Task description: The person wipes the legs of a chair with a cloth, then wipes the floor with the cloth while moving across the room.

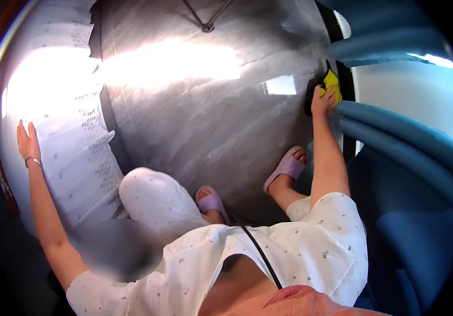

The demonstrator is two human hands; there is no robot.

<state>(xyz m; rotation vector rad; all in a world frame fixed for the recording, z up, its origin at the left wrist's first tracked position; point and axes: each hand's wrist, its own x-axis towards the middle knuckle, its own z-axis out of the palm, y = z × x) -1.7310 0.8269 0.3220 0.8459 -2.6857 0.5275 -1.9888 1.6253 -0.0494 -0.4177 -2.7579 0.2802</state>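
Observation:
On the left, my left hand (28, 142) rests on a white patterned cloth cover (74, 163), fingers stretched out and holding nothing. The cover's ruffled edge hangs beside the grey floor. Over on the right, my right hand (323, 102) is closed around a yellow and black cloth (332, 80), low down beside the blue upholstered furniture (395, 118). A yellow fold and a dark pointed corner stick out past my fingers. Part of the cloth is hidden under the hand.
Grey marbled floor (200, 126) with bright glare lies between the cover and the blue furniture. Thin metal legs (207, 26) meet at the far end. My feet wear lilac slippers (288, 167). A white panel (411, 89) shows between the blue parts.

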